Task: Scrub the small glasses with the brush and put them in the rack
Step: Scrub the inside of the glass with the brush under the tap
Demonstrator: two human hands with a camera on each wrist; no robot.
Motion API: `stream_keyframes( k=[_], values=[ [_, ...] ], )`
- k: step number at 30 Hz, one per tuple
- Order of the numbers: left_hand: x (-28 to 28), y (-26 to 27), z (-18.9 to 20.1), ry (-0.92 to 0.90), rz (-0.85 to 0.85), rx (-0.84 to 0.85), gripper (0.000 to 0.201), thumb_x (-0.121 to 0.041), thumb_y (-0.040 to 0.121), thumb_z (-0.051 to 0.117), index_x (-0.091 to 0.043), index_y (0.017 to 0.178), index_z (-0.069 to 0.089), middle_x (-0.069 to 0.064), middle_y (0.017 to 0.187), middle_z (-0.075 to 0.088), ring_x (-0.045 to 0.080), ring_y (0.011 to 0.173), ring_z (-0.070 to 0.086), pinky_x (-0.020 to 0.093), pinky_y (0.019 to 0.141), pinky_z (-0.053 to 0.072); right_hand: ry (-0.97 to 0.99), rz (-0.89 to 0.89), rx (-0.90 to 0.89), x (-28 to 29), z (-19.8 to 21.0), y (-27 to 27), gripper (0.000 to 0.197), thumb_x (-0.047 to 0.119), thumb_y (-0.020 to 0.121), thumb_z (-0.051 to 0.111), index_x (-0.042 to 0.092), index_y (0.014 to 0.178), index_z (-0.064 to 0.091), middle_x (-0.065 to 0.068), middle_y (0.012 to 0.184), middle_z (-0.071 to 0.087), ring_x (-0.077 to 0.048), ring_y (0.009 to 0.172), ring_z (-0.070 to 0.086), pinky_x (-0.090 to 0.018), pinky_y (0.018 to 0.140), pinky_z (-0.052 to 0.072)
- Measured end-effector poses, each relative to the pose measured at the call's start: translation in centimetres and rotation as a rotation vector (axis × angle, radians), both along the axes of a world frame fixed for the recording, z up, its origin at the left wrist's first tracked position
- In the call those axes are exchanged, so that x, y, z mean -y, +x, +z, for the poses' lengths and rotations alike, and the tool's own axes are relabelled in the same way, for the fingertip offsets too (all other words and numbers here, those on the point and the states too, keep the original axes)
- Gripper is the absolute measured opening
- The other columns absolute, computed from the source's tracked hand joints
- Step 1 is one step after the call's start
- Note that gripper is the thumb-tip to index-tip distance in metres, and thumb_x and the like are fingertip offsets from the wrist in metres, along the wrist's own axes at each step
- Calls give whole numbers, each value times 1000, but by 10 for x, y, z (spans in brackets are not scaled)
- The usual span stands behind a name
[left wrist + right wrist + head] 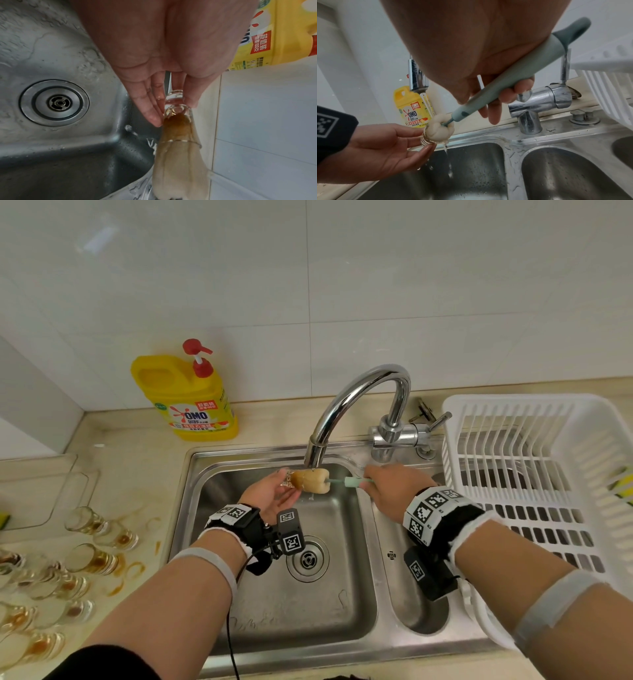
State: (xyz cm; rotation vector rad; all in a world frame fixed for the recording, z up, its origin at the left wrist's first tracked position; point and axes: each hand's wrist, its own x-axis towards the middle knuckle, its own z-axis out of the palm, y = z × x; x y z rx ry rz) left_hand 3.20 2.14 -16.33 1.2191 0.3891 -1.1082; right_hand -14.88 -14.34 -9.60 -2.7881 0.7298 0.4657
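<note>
Where sink meets wall, OMO bottle [191, 395].

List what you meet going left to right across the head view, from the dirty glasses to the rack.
dirty glasses → detergent bottle → left hand → small glass → brush → right hand → white rack

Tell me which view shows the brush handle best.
The right wrist view: the whole green brush handle runs through the right hand, from its dark end down to the sponge head. The head view shows only a short stub beyond the fingers. The left wrist view shows only the sponge head.
</note>
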Motion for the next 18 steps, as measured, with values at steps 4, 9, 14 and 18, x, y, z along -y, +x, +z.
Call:
stream_keyframes(
  k=[4, 9, 14, 18],
  values=[
    [3, -3, 0, 28, -33, 36, 35, -21, 93, 67, -1, 122, 61, 24, 120, 66, 29, 102, 70, 31, 73, 63, -82, 25, -86, -3, 5, 6, 24, 30, 104, 37, 16, 112, 54, 0, 93, 58, -21, 82, 59, -35, 73, 50],
    [7, -9, -1, 60, -85, 94, 29, -24, 94, 66, 0, 109, 66, 21, 114, 70, 27, 106, 70, 32, 88, 59, -153, 54, -45, -3, 11, 9, 22, 35, 103, 38, 19, 112, 52, 3, 93, 55, -20, 79, 53, -35, 69, 47],
    [10, -8, 2, 118, -108, 73, 32, -26, 90, 70, -2, 110, 63, 19, 108, 70, 25, 96, 70, 33, 91, 57, -109, 49, -31, 0, 10, 3, 20, 38, 102, 42, 23, 112, 51, 2, 99, 57, -22, 86, 57, -38, 76, 51],
    [12, -10, 9, 30, -74, 12, 40, -17, 95, 65, -1, 131, 55, 24, 127, 57, 31, 111, 64, 36, 75, 63, -26, -2, 23, 1, 4, -4, 17, 40, 100, 44, 26, 107, 51, 4, 99, 56, -20, 87, 56, -35, 75, 48]
  ],
)
